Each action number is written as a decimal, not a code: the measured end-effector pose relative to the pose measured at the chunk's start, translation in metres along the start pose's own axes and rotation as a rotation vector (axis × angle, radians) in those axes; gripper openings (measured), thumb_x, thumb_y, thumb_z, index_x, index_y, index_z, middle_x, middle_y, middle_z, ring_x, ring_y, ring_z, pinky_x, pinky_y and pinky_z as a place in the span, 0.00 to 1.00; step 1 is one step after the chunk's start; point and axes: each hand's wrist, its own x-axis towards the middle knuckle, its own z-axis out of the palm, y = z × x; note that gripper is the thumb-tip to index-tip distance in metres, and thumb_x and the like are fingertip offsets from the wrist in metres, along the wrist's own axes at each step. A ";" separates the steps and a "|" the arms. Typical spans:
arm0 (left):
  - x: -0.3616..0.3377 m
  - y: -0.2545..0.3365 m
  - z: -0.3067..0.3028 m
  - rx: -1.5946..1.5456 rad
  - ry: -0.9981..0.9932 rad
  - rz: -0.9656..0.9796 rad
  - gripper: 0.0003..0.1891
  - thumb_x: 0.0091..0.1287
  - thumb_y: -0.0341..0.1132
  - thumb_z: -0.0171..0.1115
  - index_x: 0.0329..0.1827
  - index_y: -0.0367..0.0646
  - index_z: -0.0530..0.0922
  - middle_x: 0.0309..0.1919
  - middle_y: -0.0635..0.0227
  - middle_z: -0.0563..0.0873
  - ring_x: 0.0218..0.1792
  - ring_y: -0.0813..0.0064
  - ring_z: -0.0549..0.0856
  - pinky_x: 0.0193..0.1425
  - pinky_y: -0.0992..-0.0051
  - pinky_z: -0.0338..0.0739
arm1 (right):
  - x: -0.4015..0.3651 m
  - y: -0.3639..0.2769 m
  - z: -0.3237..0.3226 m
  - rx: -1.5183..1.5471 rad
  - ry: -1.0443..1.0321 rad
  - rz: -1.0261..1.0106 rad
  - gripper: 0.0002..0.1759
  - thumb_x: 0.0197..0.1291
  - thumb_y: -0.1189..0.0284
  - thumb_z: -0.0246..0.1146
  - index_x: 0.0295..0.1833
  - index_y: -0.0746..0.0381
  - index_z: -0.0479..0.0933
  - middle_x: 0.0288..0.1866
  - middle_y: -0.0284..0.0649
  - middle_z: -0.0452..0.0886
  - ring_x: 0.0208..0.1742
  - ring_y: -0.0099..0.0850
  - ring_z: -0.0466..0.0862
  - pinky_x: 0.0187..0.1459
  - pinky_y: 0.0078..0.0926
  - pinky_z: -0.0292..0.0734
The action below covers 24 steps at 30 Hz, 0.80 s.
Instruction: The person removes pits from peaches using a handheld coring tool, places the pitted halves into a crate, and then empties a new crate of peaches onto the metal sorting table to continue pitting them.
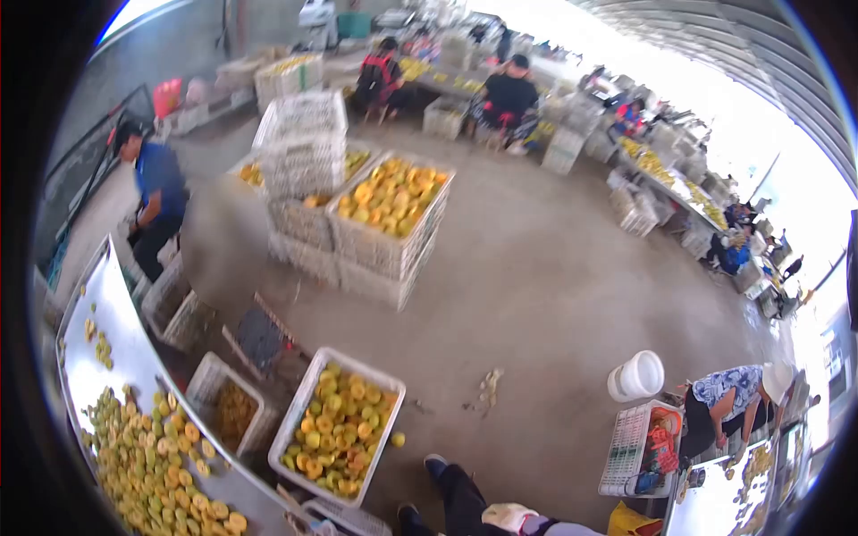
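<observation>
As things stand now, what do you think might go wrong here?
The loose fruit on the floor lies near the wearer's shoe; stepping on it might cause a slip. The heaped fruit in the upper crate might spill if the stack is bumped.

Dark trousers [460, 500], dark shoes [435, 461] with pale edging, apparently some pale, crumpled cloth [509, 515] at the waist

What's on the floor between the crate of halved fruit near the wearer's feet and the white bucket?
Head view: scattered debris between crate and white bucket, plus one loose fruit beside the crate. Otherwise bare floor.
</observation>
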 end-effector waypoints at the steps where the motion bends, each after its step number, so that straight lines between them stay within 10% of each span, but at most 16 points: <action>1: 0.017 0.000 0.003 -0.180 -0.008 0.027 0.07 0.74 0.34 0.57 0.50 0.45 0.80 0.37 0.66 0.85 0.35 0.67 0.86 0.34 0.70 0.81 | 0.039 0.024 0.012 -0.023 -0.103 -0.028 0.24 0.66 0.51 0.57 0.57 0.55 0.83 0.57 0.44 0.85 0.58 0.46 0.84 0.61 0.40 0.76; 3: 0.038 -0.009 0.013 -0.141 0.073 0.084 0.20 0.73 0.39 0.63 0.62 0.38 0.79 0.39 0.68 0.85 0.35 0.79 0.83 0.37 0.77 0.79 | 0.089 0.023 0.005 -0.097 -0.140 -0.016 0.23 0.67 0.52 0.56 0.55 0.55 0.83 0.55 0.45 0.86 0.56 0.49 0.84 0.60 0.43 0.77; 6: 0.045 -0.025 0.059 0.104 0.281 0.162 0.10 0.72 0.33 0.61 0.52 0.40 0.82 0.34 0.79 0.79 0.31 0.87 0.75 0.34 0.84 0.69 | 0.156 -0.020 -0.025 -0.120 -0.162 -0.009 0.21 0.66 0.53 0.57 0.51 0.55 0.85 0.50 0.48 0.87 0.55 0.50 0.84 0.58 0.45 0.77; 7: 0.030 -0.016 0.080 0.210 0.214 0.172 0.20 0.70 0.35 0.63 0.62 0.34 0.80 0.50 0.67 0.87 0.50 0.77 0.83 0.59 0.76 0.76 | 0.190 -0.010 -0.019 -0.106 -0.164 -0.075 0.21 0.65 0.53 0.58 0.51 0.56 0.85 0.49 0.50 0.87 0.55 0.50 0.85 0.57 0.46 0.77; 8: 0.025 -0.026 0.100 0.177 0.277 0.072 0.20 0.71 0.34 0.62 0.63 0.34 0.80 0.53 0.65 0.87 0.52 0.77 0.83 0.63 0.75 0.75 | 0.208 -0.031 -0.019 -0.172 -0.137 -0.013 0.20 0.65 0.54 0.56 0.49 0.55 0.85 0.48 0.51 0.87 0.53 0.51 0.85 0.56 0.47 0.78; 10: 0.013 0.002 0.148 0.488 0.198 -0.034 0.18 0.71 0.34 0.62 0.62 0.37 0.81 0.50 0.65 0.87 0.45 0.75 0.86 0.51 0.75 0.80 | 0.267 -0.037 -0.011 -0.241 -0.184 -0.070 0.20 0.66 0.55 0.55 0.48 0.56 0.85 0.45 0.52 0.87 0.50 0.53 0.85 0.54 0.48 0.78; 12: 0.023 -0.045 0.168 -0.087 0.117 -0.358 0.17 0.74 0.39 0.62 0.61 0.42 0.82 0.46 0.69 0.88 0.35 0.79 0.88 0.31 0.82 0.79 | 0.329 -0.030 0.006 -0.297 -0.267 -0.183 0.21 0.65 0.56 0.55 0.51 0.58 0.84 0.45 0.53 0.87 0.49 0.53 0.86 0.54 0.48 0.79; 15: 0.038 -0.090 0.196 -0.133 0.108 -0.520 0.20 0.76 0.45 0.60 0.60 0.39 0.81 0.51 0.68 0.88 0.32 0.79 0.89 0.29 0.84 0.79 | 0.406 -0.033 0.046 -0.444 -0.288 -0.094 0.29 0.63 0.53 0.60 0.64 0.57 0.76 0.53 0.54 0.85 0.54 0.52 0.85 0.57 0.47 0.78; 21: 0.056 -0.147 0.235 -0.185 0.377 -0.498 0.18 0.76 0.39 0.63 0.65 0.43 0.81 0.43 0.72 0.90 0.24 0.90 0.78 0.24 0.86 0.68 | 0.566 0.002 0.141 -0.490 -0.168 -0.028 0.35 0.59 0.47 0.65 0.61 0.65 0.77 0.60 0.54 0.82 0.62 0.48 0.82 0.61 0.42 0.78; 24: 0.068 -0.138 0.232 -0.268 0.463 -0.472 0.17 0.76 0.38 0.62 0.64 0.42 0.81 0.45 0.70 0.90 0.25 0.89 0.79 0.25 0.87 0.70 | 0.624 0.054 0.189 -0.618 0.114 -0.535 0.31 0.63 0.52 0.63 0.63 0.65 0.77 0.61 0.53 0.82 0.59 0.48 0.83 0.60 0.44 0.79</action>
